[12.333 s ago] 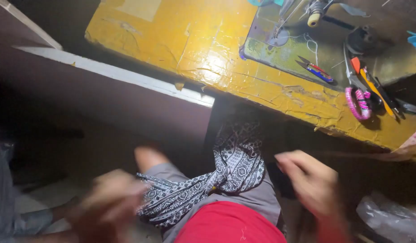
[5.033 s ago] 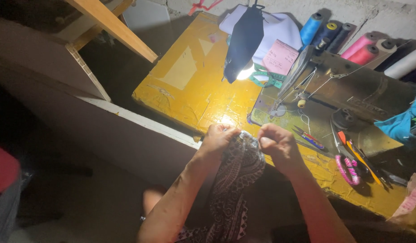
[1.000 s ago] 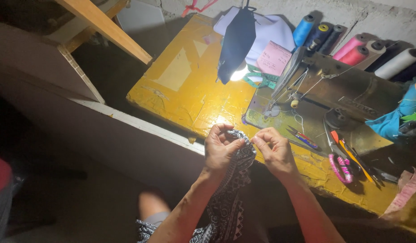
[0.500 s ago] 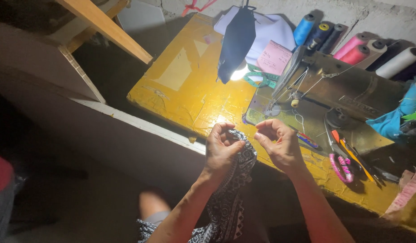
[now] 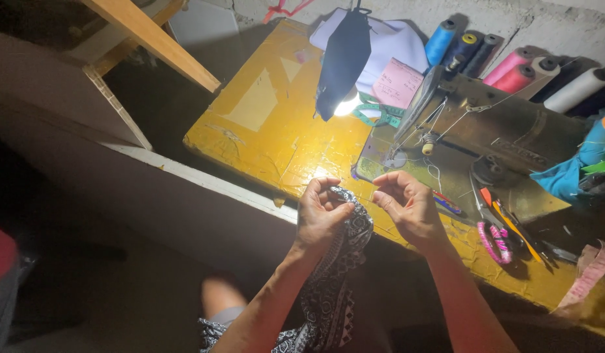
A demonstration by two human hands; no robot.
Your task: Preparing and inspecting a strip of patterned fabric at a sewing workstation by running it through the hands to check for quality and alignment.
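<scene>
Between both hands, one black-and-white patterned cloth hangs off the yellow surface; the left hand pinches its top edge, while the right hand is apart, fingers curled, holding nothing visible. Beyond them stand one sewing machine and seven thread cones.

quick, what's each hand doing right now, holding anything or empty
Left hand: closed, pinching the black-and-white patterned fabric.
Right hand: fingers curled, apart from the fabric; whether it holds a thread or needle cannot be told.
</scene>
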